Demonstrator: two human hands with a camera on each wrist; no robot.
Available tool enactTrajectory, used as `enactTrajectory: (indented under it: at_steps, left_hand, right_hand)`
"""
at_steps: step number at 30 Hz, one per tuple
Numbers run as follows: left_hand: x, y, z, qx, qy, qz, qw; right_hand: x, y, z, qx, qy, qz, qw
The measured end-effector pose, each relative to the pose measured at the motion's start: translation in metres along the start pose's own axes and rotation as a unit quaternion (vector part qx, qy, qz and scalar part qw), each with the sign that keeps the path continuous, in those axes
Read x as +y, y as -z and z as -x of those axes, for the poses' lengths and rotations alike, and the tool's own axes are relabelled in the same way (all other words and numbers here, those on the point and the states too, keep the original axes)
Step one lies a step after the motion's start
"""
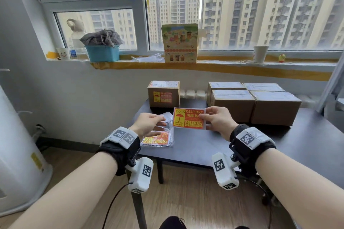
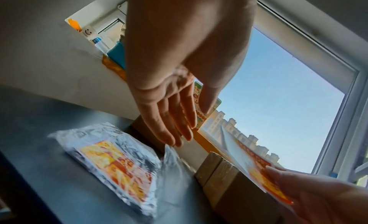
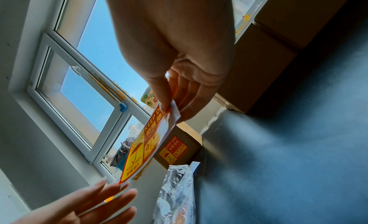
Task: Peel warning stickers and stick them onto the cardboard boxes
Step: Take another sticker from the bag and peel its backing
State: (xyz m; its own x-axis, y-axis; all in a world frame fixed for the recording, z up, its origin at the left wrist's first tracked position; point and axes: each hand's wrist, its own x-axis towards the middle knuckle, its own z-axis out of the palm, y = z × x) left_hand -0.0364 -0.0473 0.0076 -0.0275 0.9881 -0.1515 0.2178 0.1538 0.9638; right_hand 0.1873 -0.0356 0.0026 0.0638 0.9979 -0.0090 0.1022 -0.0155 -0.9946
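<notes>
My right hand (image 1: 206, 117) pinches the right end of an orange and yellow KEEP DRY sticker sheet (image 1: 188, 118) and holds it up above the dark table (image 1: 204, 145). In the right wrist view the thumb and fingers (image 3: 165, 101) clamp the sticker sheet (image 3: 143, 147). My left hand (image 1: 158, 123) hovers just left of the sheet with straight fingers (image 2: 175, 122), holding nothing. Beneath it lies a clear plastic pack of stickers (image 1: 158, 140), also visible in the left wrist view as the pack (image 2: 115, 164). A small cardboard box (image 1: 163, 94) at the back carries a sticker on its front.
Several plain cardboard boxes (image 1: 253, 102) stand grouped at the table's back right. The windowsill behind holds a blue basket (image 1: 102, 53), a colourful carton (image 1: 179, 42) and paper cups (image 1: 260, 53). A white appliance (image 1: 16, 154) stands on the floor at left.
</notes>
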Motion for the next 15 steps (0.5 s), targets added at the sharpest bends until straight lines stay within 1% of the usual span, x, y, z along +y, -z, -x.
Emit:
enactTrajectory:
  at_steps: [3,6,11,13,15]
  left_hand:
    - [0.006,-0.012,0.007,-0.049,0.005,0.009,0.999]
    - [0.01,-0.02,0.011,-0.071,-0.008,0.014,0.997]
    - [0.014,-0.027,0.013,-0.049,-0.007,0.042,0.998]
    - [0.015,-0.028,0.012,-0.031,-0.003,0.049,0.998]
    - [0.017,-0.029,0.012,-0.007,-0.006,0.037,0.999]
  right_hand:
    - [-0.002,0.001,0.003,0.0,-0.002,-0.009,1.0]
    - [-0.004,0.002,0.005,0.002,0.004,-0.001,1.0]
    - [-0.004,0.003,0.006,0.012,0.007,0.019,1.0]
    - [-0.005,0.004,0.008,0.02,0.027,0.049,0.998]
    - [-0.008,0.005,0.01,0.039,0.067,0.113,0.991]
